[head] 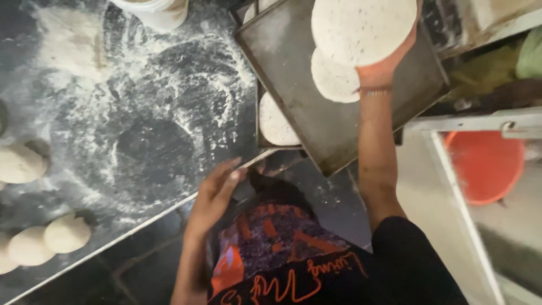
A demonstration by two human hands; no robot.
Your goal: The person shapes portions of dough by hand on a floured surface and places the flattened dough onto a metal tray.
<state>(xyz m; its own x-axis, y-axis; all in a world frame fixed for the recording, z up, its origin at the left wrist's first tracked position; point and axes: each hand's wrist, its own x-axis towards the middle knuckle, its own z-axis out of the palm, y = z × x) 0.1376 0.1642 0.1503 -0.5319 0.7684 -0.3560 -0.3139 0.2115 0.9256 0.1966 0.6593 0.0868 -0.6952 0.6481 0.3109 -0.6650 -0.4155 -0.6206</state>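
Closest to the camera is the person's dark shirt with orange marks [276, 254]. Just above it, the left hand [217, 192] rests at the edge of the floury dark worktop [141, 124], fingers loose and apart, holding nothing. The right hand [389, 62] is raised, its grip spread flat under a round flat dough disc [361, 25] that lies on the palm above a metal tray [299, 68]. Inside that tray lies another dough disc [333, 79]. A lower tray [261, 121] peeks out underneath, with one more disc [276, 124] in it. Round dough balls [48, 240] sit at the left of the worktop. A white tub [158, 11] stands at the top. An orange bucket [485, 164] is at the right.
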